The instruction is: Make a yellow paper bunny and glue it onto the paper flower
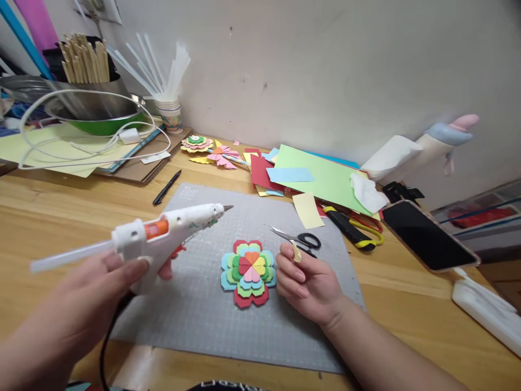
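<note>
My left hand (101, 288) grips a white hot glue gun (163, 231) by its handle, nozzle pointing right and raised over the grey cutting mat (195, 309). A clear glue stick pokes out of its back end. My right hand (305, 279) is curled at the mat's right side, pinching a small pale yellow paper piece (297, 253) between its fingertips. Between the hands a layered paper flower (249, 271) in red, blue, green and pink lies flat on the mat.
Small scissors (299, 239) lie just behind my right hand. Coloured paper sheets (313, 176), a utility knife (350, 231) and a phone (429, 233) sit to the right. A black pen (166, 187), other paper flowers (207, 149), a metal bowl (93, 108) and a white cable are at the back left.
</note>
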Action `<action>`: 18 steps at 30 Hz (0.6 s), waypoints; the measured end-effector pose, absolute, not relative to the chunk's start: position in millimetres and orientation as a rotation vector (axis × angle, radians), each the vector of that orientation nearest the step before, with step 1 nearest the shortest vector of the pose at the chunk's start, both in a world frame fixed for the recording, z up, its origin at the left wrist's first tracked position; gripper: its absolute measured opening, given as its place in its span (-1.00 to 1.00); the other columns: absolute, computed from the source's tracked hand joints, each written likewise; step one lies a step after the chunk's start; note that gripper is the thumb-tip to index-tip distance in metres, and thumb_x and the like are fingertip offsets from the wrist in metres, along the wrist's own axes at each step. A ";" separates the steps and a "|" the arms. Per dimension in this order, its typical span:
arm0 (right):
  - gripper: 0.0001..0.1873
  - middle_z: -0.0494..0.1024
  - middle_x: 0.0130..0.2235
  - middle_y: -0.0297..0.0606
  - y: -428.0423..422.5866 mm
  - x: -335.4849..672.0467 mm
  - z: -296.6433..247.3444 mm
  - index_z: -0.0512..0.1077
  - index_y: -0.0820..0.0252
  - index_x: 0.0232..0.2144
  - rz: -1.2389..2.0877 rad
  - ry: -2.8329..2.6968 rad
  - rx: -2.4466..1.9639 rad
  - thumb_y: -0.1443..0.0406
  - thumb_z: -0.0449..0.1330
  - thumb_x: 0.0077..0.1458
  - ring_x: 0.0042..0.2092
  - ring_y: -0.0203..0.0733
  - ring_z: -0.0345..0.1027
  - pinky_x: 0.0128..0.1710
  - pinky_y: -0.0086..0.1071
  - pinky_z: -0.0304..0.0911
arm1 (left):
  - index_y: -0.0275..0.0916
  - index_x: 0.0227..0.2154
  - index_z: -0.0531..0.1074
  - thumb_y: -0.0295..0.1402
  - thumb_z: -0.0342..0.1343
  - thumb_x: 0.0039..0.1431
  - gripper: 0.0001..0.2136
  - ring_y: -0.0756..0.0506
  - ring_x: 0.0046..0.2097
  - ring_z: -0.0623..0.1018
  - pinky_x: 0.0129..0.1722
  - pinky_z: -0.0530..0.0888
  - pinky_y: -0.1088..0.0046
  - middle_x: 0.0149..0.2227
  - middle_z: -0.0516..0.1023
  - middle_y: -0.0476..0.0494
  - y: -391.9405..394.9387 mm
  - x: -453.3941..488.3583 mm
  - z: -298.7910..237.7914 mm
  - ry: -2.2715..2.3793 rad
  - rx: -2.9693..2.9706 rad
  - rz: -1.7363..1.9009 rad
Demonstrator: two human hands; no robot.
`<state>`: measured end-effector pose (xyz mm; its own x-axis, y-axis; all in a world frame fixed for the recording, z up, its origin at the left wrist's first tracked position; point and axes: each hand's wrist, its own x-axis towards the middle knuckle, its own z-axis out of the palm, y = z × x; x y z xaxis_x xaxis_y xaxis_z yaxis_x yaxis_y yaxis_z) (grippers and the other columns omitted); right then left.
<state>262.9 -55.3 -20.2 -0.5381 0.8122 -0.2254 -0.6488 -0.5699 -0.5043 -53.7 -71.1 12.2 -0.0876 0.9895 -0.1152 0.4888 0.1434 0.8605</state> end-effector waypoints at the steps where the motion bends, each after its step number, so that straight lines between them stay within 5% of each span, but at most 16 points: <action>1: -0.77 0.13 -0.64 -0.57 -55.2 264.0 -19.9 0.27 0.15 -0.48 2.173 -0.451 -0.498 0.26 0.29 0.02 -0.70 -0.47 -0.14 -0.66 -0.54 -0.12 | -0.21 -0.52 0.56 0.05 0.00 0.06 -0.56 -0.29 -0.22 0.61 -0.31 0.60 0.19 -0.25 0.65 -0.16 -72.0 -43.0 11.8 1.594 1.355 0.847; 6: -0.82 0.13 -0.65 -0.56 -54.8 267.7 -21.9 0.28 0.13 -0.48 2.210 -0.402 -0.362 0.30 0.25 0.01 -0.70 -0.43 -0.18 -0.65 -0.51 -0.09 | -0.05 -0.29 0.60 0.06 0.20 -0.14 -0.61 -0.26 -0.15 0.62 -0.19 0.61 0.28 -0.33 0.66 -0.05 -69.2 -19.6 11.1 1.491 1.351 0.715; 12: -0.89 0.16 -0.63 -0.54 -51.2 269.7 -21.7 0.34 0.16 -0.48 2.173 -0.374 -0.388 0.32 0.23 0.01 -0.67 -0.43 -0.15 -0.61 -0.52 -0.06 | 0.19 -0.21 0.57 0.10 0.03 0.03 -0.65 -0.20 -0.25 0.65 -0.36 0.64 0.40 -0.20 0.66 0.12 -92.1 -39.1 -19.6 1.613 1.689 0.552; 18: -0.91 0.14 -0.62 -0.51 -49.3 270.7 -21.4 0.36 0.17 -0.48 2.135 -0.393 -0.482 0.32 0.20 0.04 -0.65 -0.42 -0.09 -0.60 -0.51 -0.06 | 0.25 -0.08 0.48 -0.05 0.02 0.15 -0.71 -0.23 0.16 0.46 0.14 0.41 0.23 0.10 0.48 0.24 -121.7 -48.6 -40.5 1.635 1.862 0.489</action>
<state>270.7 -49.3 -21.4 -0.5317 0.8243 -0.1944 -0.7012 -0.5572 -0.4448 -48.6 -121.7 -40.5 0.1710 0.9786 -0.1143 0.7548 -0.0555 0.6536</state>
